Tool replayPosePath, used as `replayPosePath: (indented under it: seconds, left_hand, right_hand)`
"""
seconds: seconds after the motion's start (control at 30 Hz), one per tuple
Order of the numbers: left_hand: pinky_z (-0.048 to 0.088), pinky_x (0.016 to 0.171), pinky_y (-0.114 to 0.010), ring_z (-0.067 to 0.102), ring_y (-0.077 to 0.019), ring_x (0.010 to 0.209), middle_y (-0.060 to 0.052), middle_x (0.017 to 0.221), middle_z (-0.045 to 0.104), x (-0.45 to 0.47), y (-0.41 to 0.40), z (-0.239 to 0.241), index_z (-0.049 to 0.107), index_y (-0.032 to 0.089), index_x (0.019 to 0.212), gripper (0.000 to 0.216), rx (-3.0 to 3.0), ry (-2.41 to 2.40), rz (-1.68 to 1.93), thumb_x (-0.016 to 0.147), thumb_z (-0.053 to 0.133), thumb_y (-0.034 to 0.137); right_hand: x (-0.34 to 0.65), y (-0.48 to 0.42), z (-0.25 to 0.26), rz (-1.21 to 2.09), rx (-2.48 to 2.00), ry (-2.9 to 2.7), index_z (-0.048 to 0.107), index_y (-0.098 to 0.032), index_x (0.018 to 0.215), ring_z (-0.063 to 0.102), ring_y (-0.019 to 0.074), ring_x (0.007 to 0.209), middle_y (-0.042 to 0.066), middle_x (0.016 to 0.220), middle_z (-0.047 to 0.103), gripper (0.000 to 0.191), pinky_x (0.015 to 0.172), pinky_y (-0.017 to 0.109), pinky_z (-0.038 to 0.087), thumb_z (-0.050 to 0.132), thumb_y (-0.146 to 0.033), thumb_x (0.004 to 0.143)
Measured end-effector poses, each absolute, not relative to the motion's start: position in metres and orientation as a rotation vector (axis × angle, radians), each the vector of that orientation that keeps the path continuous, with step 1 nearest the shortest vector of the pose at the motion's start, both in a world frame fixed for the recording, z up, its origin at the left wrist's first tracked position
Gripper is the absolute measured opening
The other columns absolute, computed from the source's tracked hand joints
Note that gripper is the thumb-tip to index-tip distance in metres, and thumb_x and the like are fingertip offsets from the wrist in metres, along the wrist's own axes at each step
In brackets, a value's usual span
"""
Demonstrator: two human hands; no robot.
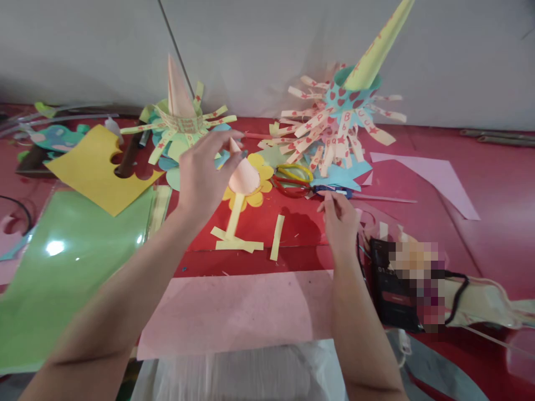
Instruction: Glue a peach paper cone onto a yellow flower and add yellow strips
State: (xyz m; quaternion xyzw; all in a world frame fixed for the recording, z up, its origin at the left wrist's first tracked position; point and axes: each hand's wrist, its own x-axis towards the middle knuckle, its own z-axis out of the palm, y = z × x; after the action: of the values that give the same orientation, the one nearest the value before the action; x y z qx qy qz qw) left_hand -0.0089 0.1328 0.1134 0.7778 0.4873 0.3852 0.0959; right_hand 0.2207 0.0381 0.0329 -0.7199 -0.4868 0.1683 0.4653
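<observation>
My left hand (pixel 204 172) pinches the tip of a small pale pink paper cone (pixel 244 177) between thumb and fingers. Behind the cone lie yellow flower-shaped paper pieces (pixel 264 170). A pale yellow strip (pixel 236 217) runs down from the cone's lower edge to crossed yellow strips (pixel 240 245) on the red table. Another loose strip (pixel 277 238) lies to their right. My right hand (pixel 340 223) is by a blue tool (pixel 334 191), its thumb and fingertips drawn together. Whether they hold anything is unclear. Scissors (pixel 292 181) with red and yellow handles lie beside that tool.
Two decorated paper cone figures, one small (pixel 181 120) and one tall (pixel 351 100), stand by the wall. Yellow paper (pixel 96 172) and a green sheet (pixel 83 245) lie left. Pink paper (pixel 242 312) is in front. A phone (pixel 393 301) with cables sits right.
</observation>
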Motion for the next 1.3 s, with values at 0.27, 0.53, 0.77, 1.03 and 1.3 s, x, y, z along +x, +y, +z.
replayPosePath:
  seconds: [0.27, 0.53, 0.77, 1.03, 1.3]
  left_hand:
    - [0.05, 0.089, -0.031, 0.062, -0.0163, 0.098, 0.003, 0.101, 0.068, -0.004, 0.135, 0.12, 0.058, 0.029, 0.108, 0.024, 2.306, 1.325, 1.04, 0.084, 0.057, 0.024]
    - [0.046, 0.094, -0.034, 0.057, -0.0182, 0.109, -0.002, 0.116, 0.062, 0.001, 0.136, 0.096, 0.053, 0.024, 0.117, 0.031, 2.387, 1.262, 0.838, 0.087, 0.053, 0.028]
    - [0.048, 0.081, -0.029, 0.058, -0.0154, 0.093, -0.003, 0.099, 0.062, -0.027, 0.103, 0.104, 0.059, 0.022, 0.101, 0.016, 2.531, 1.274, 1.037, 0.088, 0.054, 0.028]
    - [0.047, 0.078, -0.032, 0.06, -0.0166, 0.092, -0.004, 0.097, 0.065, -0.071, 0.075, 0.048, 0.062, 0.018, 0.098, 0.033, 2.779, 0.909, 0.264, 0.097, 0.031, 0.031]
    - [0.046, 0.072, -0.031, 0.061, -0.0157, 0.078, -0.004, 0.085, 0.065, -0.056, 0.059, 0.043, 0.059, 0.014, 0.102, 0.024, 2.871, 0.908, 0.349, 0.095, 0.04, 0.025]
  right_hand:
    - [0.218, 0.037, 0.035, 0.412, -1.754, -1.226, 0.064, -0.018, 0.097, 0.048, 0.0092, 0.052, -0.001, 0.064, 0.057, 0.04, 0.053, 0.022, 0.039, 0.037, -0.047, 0.09]
    - [0.213, 0.037, 0.039, 0.493, -1.733, -1.19, 0.064, -0.018, 0.094, 0.05, 0.0096, 0.055, -0.001, 0.065, 0.057, 0.031, 0.057, 0.022, 0.04, 0.044, -0.041, 0.088]
    - [0.209, 0.036, 0.041, 0.475, -1.799, -1.261, 0.065, -0.018, 0.092, 0.05, 0.0108, 0.055, -0.001, 0.064, 0.058, 0.031, 0.057, 0.023, 0.04, 0.042, -0.038, 0.089]
    - [0.208, 0.036, 0.041, 0.245, -1.849, -1.395, 0.066, -0.019, 0.087, 0.054, 0.0146, 0.065, 0.004, 0.077, 0.063, 0.026, 0.066, 0.027, 0.043, 0.044, -0.032, 0.087]
    - [0.258, 0.032, 0.032, -0.002, -2.358, -0.91, 0.061, -0.017, 0.094, 0.052, 0.0251, 0.09, 0.009, 0.09, 0.057, 0.037, 0.086, 0.042, 0.04, 0.061, -0.046, 0.071]
